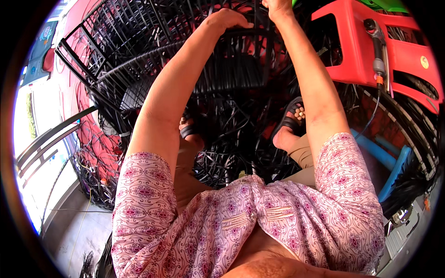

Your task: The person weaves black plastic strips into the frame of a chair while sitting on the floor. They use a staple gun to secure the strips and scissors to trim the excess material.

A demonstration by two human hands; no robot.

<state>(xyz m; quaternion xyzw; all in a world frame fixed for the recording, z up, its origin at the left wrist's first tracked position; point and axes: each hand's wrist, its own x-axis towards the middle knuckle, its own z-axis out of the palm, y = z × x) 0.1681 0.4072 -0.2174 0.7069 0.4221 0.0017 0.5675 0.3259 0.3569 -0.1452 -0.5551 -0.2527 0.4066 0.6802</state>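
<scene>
A black woven frame (pixel 185 44) with slats, like a chair or basket of plastic strip, stands in front of me. My left hand (pixel 229 18) lies over its upper rim, the visible fingers stretched to the right. At the top edge of the view my right hand (pixel 279 6) is partly cut off, just beyond the frame's right end. Its fingers look closed together, but what they hold is out of sight. Loose black strips (pixel 232 125) heap under the frame and around my sandalled feet.
To the right is a red plastic stool (pixel 357 46), with a corded power tool (pixel 378 51) on it. Below the stool are blue plastic legs (pixel 396 171) and a curved slatted piece (pixel 417 134). More strips tangle on the red floor covering (pixel 88 134) at left, beside grey tiles (pixel 81 236).
</scene>
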